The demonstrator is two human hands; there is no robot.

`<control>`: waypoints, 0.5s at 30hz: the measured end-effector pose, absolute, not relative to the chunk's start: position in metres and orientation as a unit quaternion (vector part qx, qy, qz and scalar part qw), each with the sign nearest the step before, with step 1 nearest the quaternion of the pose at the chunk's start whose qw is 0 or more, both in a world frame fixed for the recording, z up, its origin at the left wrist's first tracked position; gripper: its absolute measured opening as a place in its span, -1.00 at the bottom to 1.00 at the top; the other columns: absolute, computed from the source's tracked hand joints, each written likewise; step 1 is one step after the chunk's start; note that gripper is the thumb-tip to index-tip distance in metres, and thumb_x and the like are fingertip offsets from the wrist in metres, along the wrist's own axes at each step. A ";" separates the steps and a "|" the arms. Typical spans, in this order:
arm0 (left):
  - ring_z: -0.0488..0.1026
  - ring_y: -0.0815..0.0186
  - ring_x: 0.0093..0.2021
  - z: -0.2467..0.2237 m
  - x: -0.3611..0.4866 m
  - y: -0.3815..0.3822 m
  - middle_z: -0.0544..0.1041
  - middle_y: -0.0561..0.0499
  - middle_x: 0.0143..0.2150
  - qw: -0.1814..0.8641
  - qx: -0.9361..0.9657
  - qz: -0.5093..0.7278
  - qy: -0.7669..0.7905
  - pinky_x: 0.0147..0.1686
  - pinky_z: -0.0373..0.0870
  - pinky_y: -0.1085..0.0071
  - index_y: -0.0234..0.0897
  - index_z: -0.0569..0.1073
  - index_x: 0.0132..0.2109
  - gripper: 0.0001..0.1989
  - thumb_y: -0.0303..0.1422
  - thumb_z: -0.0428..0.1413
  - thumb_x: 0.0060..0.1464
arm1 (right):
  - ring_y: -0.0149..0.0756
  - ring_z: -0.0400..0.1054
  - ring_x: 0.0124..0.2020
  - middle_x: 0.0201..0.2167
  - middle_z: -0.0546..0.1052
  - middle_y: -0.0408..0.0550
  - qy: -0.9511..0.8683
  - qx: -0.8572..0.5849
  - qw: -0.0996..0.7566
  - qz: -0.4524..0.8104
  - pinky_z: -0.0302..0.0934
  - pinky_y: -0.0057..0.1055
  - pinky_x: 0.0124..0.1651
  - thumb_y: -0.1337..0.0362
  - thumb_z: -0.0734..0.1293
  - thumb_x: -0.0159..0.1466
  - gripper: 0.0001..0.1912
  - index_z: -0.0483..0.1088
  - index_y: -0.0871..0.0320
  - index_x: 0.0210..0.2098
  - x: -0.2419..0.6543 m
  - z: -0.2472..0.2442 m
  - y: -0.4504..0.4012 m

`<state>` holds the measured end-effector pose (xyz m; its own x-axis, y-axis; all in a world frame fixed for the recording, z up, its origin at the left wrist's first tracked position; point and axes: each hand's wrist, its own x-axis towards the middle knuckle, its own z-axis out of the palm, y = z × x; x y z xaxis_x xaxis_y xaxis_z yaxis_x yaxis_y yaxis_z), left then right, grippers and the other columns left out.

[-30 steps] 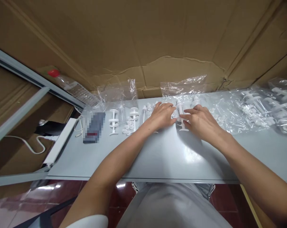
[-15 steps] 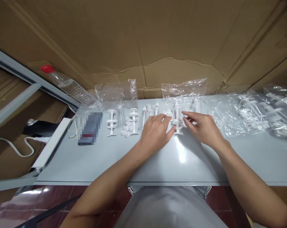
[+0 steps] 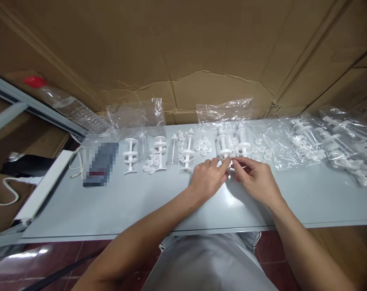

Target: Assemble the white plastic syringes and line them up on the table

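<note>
My left hand (image 3: 210, 176) and my right hand (image 3: 254, 176) meet at the lower end of a clear ribbed syringe-like tube (image 3: 223, 142) with a white pointed tip and white flange. Fingers of both hands close around its white plunger end, which they partly cover. Just right of it lies a similar tube (image 3: 241, 137). To the left is another assembled one (image 3: 187, 145), then a loose clear tube (image 3: 173, 149), a white plunger (image 3: 160, 151), a second clear tube (image 3: 143, 145) and a second plunger (image 3: 130, 155). Small white caps (image 3: 203, 145) lie in groups between them.
Filled clear bags (image 3: 338, 141) lie at the right, flat clear bags (image 3: 224, 115) along the back by the cardboard (image 3: 171, 48). A dark pixelated object (image 3: 101, 163), a white power strip (image 3: 43, 186) and a red-capped bottle (image 3: 77, 111) are at the left.
The view has shifted, so things on the table appear further left. Both my hands have come together at the plunger end of the tube; more caps and the assembled tube on the left are uncovered.
</note>
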<state>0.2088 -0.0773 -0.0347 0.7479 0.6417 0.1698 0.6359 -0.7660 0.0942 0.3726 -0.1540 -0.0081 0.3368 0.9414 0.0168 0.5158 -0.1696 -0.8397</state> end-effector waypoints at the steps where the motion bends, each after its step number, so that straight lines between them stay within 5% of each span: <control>1: 0.64 0.06 -0.17 -0.036 0.210 -0.078 0.66 -0.16 -0.01 0.013 0.935 0.102 0.341 -0.37 0.46 0.30 -0.13 0.39 0.33 -0.57 -0.25 0.16 0.38 | -0.20 0.55 -0.51 -0.53 0.63 -0.11 -0.502 -0.719 0.398 0.269 0.40 -0.32 -0.35 0.01 0.32 0.40 -0.61 0.64 0.13 -0.04 0.372 -0.009 -0.155; 8: 0.63 0.14 -0.20 -0.044 0.204 -0.078 0.67 -0.10 -0.16 0.040 0.939 0.136 0.313 -0.34 0.47 0.30 -0.29 0.50 0.13 -0.76 -0.35 0.02 0.46 | -0.27 0.49 -0.57 -0.36 0.69 -0.04 -0.489 -0.748 0.377 0.244 0.34 -0.33 -0.41 -0.03 0.34 0.38 -0.60 0.61 0.14 -0.06 0.370 -0.009 -0.156; 15: 0.62 0.19 -0.17 -0.051 0.193 -0.084 0.65 -0.08 -0.20 0.071 0.941 0.164 0.289 -0.16 0.53 0.28 -0.28 0.52 -0.04 -0.80 -0.39 0.00 0.46 | -0.11 0.61 -0.34 -0.32 0.71 -0.01 -0.581 -0.759 0.257 0.142 0.39 -0.20 -0.07 0.05 0.33 0.40 -0.59 0.61 0.17 0.05 0.370 0.012 -0.113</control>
